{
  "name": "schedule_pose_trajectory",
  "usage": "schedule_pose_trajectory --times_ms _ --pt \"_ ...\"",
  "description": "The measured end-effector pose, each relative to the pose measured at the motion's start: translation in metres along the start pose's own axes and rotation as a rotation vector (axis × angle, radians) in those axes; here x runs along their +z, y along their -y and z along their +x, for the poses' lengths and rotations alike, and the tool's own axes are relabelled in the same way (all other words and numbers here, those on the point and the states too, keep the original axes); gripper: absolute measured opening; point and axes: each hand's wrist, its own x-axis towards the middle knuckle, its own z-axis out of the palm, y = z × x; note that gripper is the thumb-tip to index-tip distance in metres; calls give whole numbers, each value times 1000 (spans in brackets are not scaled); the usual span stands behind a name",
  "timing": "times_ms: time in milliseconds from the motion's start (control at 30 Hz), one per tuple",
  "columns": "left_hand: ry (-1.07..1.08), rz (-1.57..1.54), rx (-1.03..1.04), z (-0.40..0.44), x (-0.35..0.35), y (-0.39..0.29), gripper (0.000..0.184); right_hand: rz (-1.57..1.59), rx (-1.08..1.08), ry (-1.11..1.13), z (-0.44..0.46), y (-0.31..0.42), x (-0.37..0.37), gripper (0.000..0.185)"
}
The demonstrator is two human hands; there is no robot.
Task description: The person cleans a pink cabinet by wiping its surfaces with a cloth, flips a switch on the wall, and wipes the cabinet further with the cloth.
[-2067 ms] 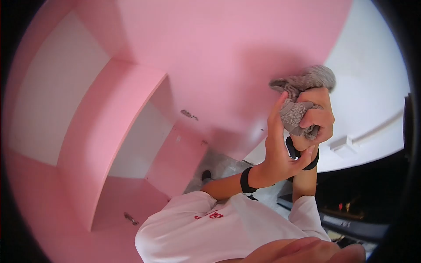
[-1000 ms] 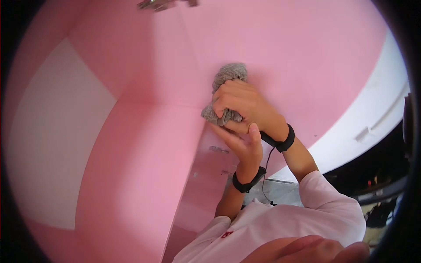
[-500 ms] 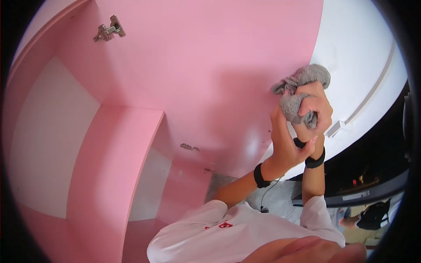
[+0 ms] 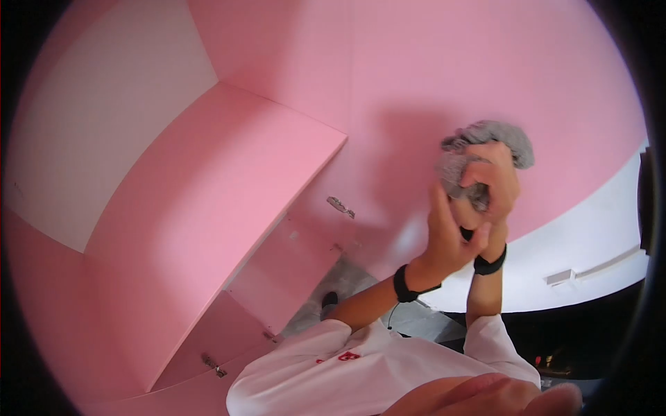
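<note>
- The grey terry cloth (image 4: 515, 141), bunched into a thick wad, is held up in front of the pink door panel (image 4: 430, 48), in the right half of the view; its upper end bulges out above the knuckles. Whether it presses on the panel cannot be told.
- The right hand (image 4: 498, 179) is wrapped about the cloth, its fingers curled and clenched over the folds.
- The left hand (image 4: 447, 232) lies just below and beside it, with the thumb spread away from the fingers toward the right wrist. Its fingertips run in at the cloth's lower edge and are partly hidden, so whether they pinch it cannot be told.
- A black wristband (image 4: 490, 262) circles the right wrist; a second black band (image 4: 406, 284) is on the left one.
- Left of the hands, a pink shelf board (image 4: 222, 201) slants across the cabinet, with a white back panel (image 4: 139, 125) beyond.
- A metal hinge (image 4: 341, 207) sits between the board's front edge and the hands.
- At the right, a white surface (image 4: 527, 277) carries a small white fitting (image 4: 560, 277).
</note>
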Motion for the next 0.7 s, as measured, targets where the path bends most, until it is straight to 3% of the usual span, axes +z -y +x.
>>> schedule_pose_trajectory --times_ms 133,200,267,333,467,533,700 --pt "-61 79 -8 32 -69 11 100 140 -43 57 32 1 80 24" --pt "-113 333 86 58 -109 8 97 198 -71 108 50 -6 121 24" --pt "-216 267 -90 69 -142 21 92 229 -58 145 62 -12 156 24" --pt "-215 309 -72 74 -156 26 91 284 -87 280 69 -13 179 23" --pt "-209 314 -35 64 -138 15 89 253 -74 276 60 -15 157 21" --pt "-147 223 -18 61 -117 0 88 380 -41 289 48 -14 136 20" --pt "-88 41 -70 39 -63 -24 92 357 -40 248 36 -18 68 23"
